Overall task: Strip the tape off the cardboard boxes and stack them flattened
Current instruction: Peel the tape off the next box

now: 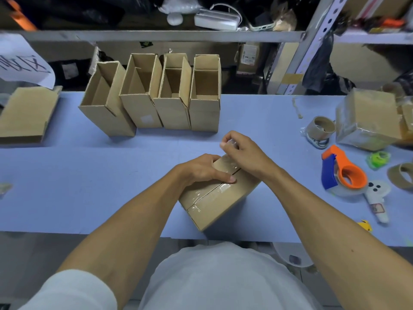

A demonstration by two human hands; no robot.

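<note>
While left hand (201, 170) presses fingers-curled on the taped box (220, 195) at lower centre of the table (89, 175), right hand (242, 153) pinches peeled clear tape (228, 143) above its far end, four open boxes (156, 95) upright at upper centre.
</note>
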